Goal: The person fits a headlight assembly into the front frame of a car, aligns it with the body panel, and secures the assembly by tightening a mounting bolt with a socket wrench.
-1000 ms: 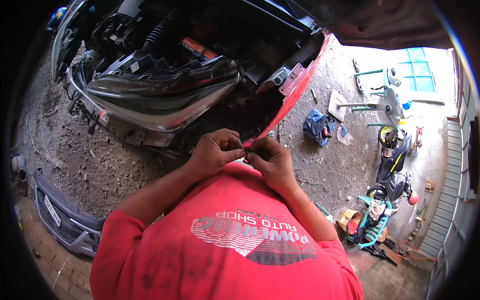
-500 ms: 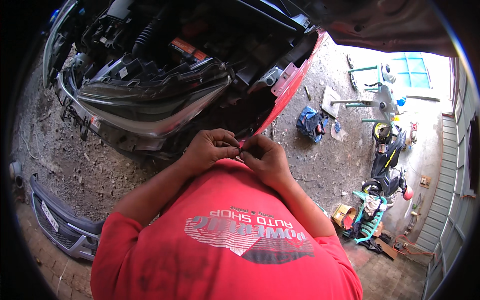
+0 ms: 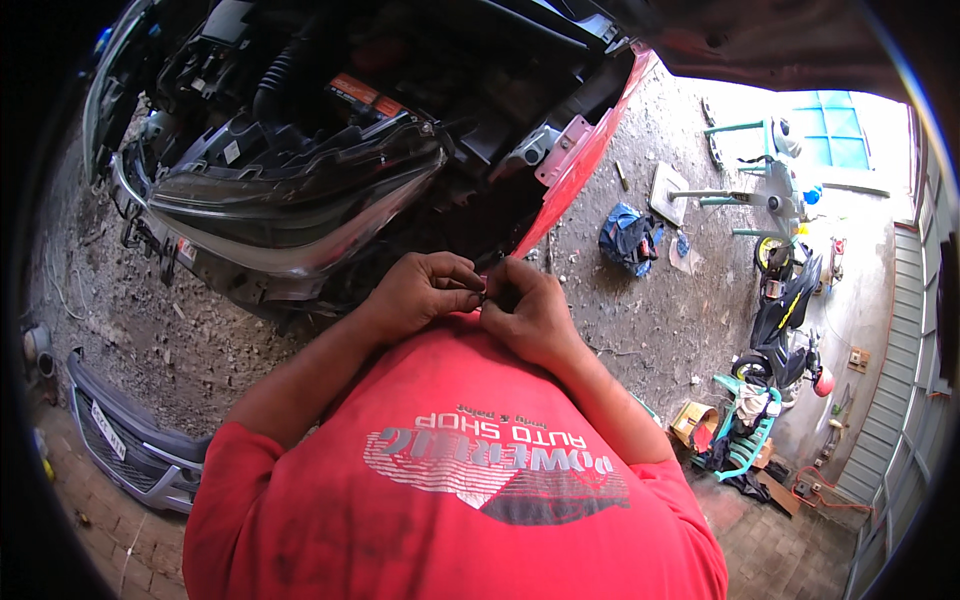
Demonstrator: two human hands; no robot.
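Close in front of my chest, my left hand [image 3: 425,292] and my right hand [image 3: 526,308] meet fingertip to fingertip. Between them they pinch a small dark piece [image 3: 484,297], mostly hidden by the fingers and too small to name. Both hands are closed, thumbs pressed against the index fingers. Just beyond them is the open front of a red car, with its headlight [image 3: 300,215] to the left and the red fender [image 3: 590,180] to the right. An orange-and-black battery [image 3: 365,96] sits in the engine bay.
The removed front bumper [image 3: 130,435] lies on the ground at the left. On the right are a blue bag [image 3: 630,240], a white pedestal stand [image 3: 672,193], a motorcycle [image 3: 785,310] and a teal plastic chair [image 3: 745,440] piled with cloths. The raised hood [image 3: 780,45] hangs overhead.
The view has shifted slightly, so the car sits a little further left. Both hands stay together at the small piece, and the right fingers have changed position slightly.
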